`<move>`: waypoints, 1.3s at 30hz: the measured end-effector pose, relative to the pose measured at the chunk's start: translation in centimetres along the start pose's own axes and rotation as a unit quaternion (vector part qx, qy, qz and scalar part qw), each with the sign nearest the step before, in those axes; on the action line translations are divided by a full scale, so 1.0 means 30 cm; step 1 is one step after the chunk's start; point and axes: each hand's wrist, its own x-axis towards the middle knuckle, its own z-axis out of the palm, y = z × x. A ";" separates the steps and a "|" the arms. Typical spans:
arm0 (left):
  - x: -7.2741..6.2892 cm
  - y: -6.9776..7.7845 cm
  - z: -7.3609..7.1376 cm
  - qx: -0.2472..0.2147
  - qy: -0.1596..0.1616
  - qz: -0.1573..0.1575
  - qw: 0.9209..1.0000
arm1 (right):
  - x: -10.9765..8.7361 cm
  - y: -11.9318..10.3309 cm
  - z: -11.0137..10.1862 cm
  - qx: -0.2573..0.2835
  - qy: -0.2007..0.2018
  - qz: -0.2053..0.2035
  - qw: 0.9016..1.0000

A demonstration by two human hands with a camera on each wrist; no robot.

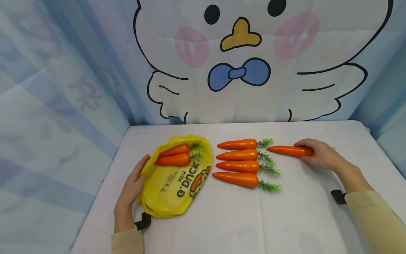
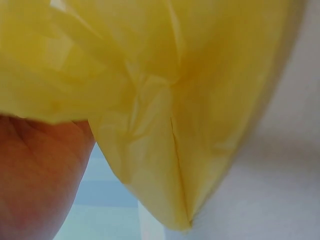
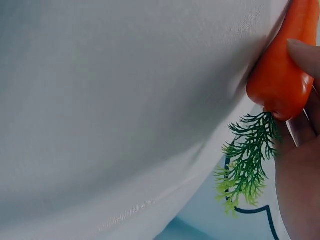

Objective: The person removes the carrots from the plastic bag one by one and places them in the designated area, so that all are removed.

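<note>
My right hand (image 1: pixel 324 156) pinches a toy carrot (image 1: pixel 287 150) by its thick end, on the right of the table in the head view. Green plastic leaves (image 3: pixel 250 155) hang from that carrot in the right wrist view. At the left, my left hand (image 1: pixel 132 183) holds the edge of a yellow plastic bag (image 1: pixel 158 190), its fingers mostly hidden behind the plastic. Two more carrots (image 1: pixel 174 160) lie on the bag's printed inner face or in its mouth; I cannot tell which. In the left wrist view, yellow plastic (image 2: pixel 150 125) hides most of the hand.
Several carrots lie in a column between the bag and my right hand, from a top carrot (image 1: pixel 238 144) to a bottom carrot (image 1: pixel 236 179), tips pointing left. They rest on a white-covered table (image 1: pixel 222 218). Behind its far edge hangs a curtain (image 1: pixel 247 102) with a cartoon print.
</note>
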 end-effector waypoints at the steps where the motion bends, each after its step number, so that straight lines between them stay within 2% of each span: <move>1: 0.000 0.000 0.000 0.000 0.000 0.000 1.000 | 0.001 0.003 -0.002 -0.002 0.000 0.003 1.000; 17: -0.003 0.004 0.002 -0.003 0.004 -0.008 1.000 | 0.021 0.029 -0.016 -0.013 -0.001 0.021 1.000; 27: -0.004 0.010 0.000 -0.004 0.002 -0.005 1.000 | 0.033 0.023 -0.024 -0.026 -0.002 0.002 1.000; 39: -0.006 0.006 -0.004 -0.002 0.001 0.001 1.000 | 0.040 0.012 -0.025 -0.022 -0.002 0.007 1.000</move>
